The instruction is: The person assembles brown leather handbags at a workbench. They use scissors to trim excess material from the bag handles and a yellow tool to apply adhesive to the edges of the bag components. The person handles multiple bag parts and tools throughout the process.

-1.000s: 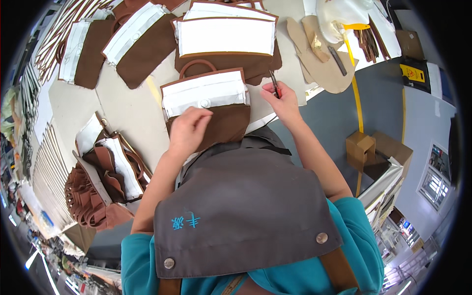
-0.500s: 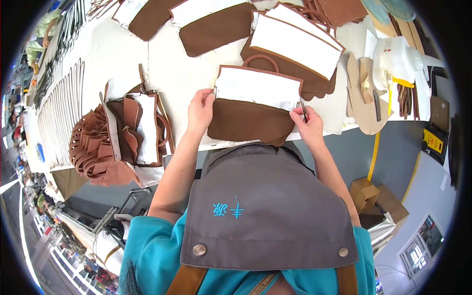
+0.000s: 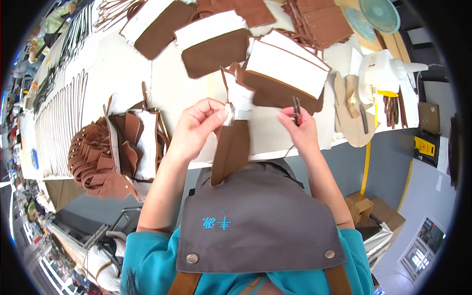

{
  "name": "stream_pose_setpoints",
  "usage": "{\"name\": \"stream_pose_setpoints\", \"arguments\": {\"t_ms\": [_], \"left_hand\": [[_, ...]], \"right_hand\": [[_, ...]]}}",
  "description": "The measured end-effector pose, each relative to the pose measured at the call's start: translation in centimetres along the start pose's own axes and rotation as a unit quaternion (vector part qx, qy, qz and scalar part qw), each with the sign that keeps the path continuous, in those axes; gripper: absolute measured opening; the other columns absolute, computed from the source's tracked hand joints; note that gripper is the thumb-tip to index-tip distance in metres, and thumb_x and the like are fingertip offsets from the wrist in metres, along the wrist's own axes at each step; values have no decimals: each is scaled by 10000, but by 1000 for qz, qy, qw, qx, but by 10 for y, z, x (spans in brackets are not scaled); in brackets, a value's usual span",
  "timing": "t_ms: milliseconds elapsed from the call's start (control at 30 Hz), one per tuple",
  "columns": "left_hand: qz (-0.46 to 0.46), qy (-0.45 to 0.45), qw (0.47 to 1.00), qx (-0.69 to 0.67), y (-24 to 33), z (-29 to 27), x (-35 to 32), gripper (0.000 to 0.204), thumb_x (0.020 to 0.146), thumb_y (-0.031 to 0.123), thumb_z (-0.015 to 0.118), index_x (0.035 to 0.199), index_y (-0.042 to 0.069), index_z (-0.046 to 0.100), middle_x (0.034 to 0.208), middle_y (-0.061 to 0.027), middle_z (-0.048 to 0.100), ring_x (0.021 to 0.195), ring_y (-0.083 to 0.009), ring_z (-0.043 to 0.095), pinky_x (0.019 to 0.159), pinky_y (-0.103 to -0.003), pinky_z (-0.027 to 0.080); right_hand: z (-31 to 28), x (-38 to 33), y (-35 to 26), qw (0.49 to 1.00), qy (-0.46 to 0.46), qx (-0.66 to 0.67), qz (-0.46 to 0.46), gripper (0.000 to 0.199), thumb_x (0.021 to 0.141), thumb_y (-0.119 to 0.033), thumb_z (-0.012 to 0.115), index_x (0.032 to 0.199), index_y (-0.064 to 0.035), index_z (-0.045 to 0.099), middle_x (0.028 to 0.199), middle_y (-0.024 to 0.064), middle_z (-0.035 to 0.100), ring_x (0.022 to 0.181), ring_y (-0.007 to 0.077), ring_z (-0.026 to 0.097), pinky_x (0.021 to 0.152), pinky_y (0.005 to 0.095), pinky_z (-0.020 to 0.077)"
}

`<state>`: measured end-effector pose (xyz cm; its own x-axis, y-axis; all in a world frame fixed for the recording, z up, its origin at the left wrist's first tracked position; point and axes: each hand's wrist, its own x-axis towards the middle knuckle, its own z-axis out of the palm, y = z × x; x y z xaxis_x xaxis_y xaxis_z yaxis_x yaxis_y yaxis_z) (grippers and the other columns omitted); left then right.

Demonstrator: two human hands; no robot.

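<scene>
My left hand (image 3: 196, 127) pinches the edge of a bag piece (image 3: 233, 145), a brown panel with a white backed section above it. The piece is turned nearly edge-on and hangs down over the table's front edge toward my apron; its far side is hidden. In my right hand (image 3: 302, 130) is a small pair of thread snips (image 3: 296, 108), dark and pointed with a red part, their tips upward. The snips are apart from the piece, to its right. Just behind lies a stack of similar brown and white bag pieces (image 3: 287, 69).
At left stands a bundle of reddish-brown parts with handles (image 3: 93, 155). More brown and white panels (image 3: 214, 51) lie at the back. A white bottle-like container (image 3: 376, 71), tan leather pieces (image 3: 346, 115) and a green fan (image 3: 379, 14) are on the right. Cardboard boxes (image 3: 361, 209) sit below.
The bag piece was held flat between both hands; now my right hand has let go of it. My left hand has turned the piece edge-on. The snips have come upright in my right hand.
</scene>
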<state>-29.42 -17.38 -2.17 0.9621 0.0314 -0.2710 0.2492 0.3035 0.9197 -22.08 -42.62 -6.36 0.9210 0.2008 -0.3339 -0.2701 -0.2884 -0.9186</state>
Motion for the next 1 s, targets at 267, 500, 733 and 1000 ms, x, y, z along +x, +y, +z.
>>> {"name": "stream_pose_setpoints", "arguments": {"t_ms": [267,500,733,1000], "left_hand": [[12,45,997,59,12,65,6,54,919,63,585,910,10,587,718,9,589,574,-41,534,531,-181,438],[203,64,940,268,-10,79,20,51,816,9,633,825,21,584,879,-52,632,831,-114,602,691,-258,487],[194,53,935,292,-8,80,29,84,774,2,621,773,11,538,1007,-106,636,885,-232,609,789,-333,480],[96,28,985,137,-13,85,41,38,873,8,555,847,9,526,1037,-51,580,842,-77,519,764,-234,443]], "right_hand": [[17,-13,-85,988,-119,-31,-96,196,789,-98,705,912,-48,560,798,-11,581,667,35,495,574,197,407],[10,-9,-72,994,-44,-62,-84,150,753,-41,633,884,-29,561,762,17,614,647,59,528,571,231,430],[7,-9,-69,994,-18,-52,-92,183,741,-33,647,901,-16,559,748,18,603,659,68,537,617,234,459],[-29,-22,-74,971,-144,174,76,351,964,-363,498,1019,-32,600,745,-23,522,557,33,366,497,198,321]]}}
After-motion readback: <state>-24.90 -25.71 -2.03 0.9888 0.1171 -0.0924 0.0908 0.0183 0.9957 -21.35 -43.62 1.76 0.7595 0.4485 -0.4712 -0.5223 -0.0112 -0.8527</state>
